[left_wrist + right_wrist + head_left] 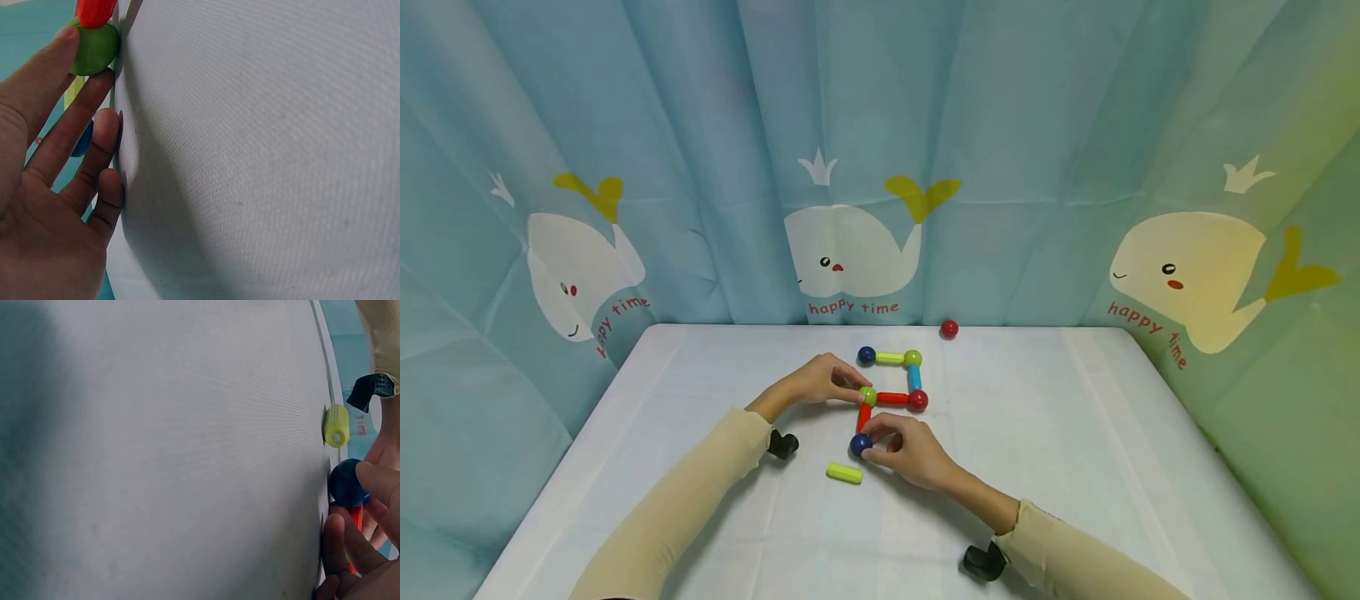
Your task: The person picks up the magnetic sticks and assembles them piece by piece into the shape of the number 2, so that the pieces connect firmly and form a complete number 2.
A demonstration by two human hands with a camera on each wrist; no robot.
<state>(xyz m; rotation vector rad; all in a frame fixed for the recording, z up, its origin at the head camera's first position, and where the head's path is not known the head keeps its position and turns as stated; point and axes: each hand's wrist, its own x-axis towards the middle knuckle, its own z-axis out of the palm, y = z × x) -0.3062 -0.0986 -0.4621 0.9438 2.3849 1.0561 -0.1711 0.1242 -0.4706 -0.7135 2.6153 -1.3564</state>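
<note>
On the white table lies a chain of coloured balls and rods. My left hand [822,380] pinches a green ball [95,49] between thumb and forefinger, its other fingers resting on the cloth. A dark blue ball [861,445] is pinched by my right hand [913,451]. Between these two balls runs a red rod [864,416], partly covered by fingers. From the green ball another red rod [892,398] leads to a red ball [918,400]. Beyond it come a blue rod [914,377], a second green ball [912,358], a yellow-green rod [890,358] and a second dark blue ball [867,357].
A loose yellow-green rod [844,473] lies just nearer than the dark blue ball; its end shows a metal spot in the right wrist view. One separate red ball [949,329] sits at the table's far edge. Behind the table [1060,400] hangs a whale-print curtain [1015,150].
</note>
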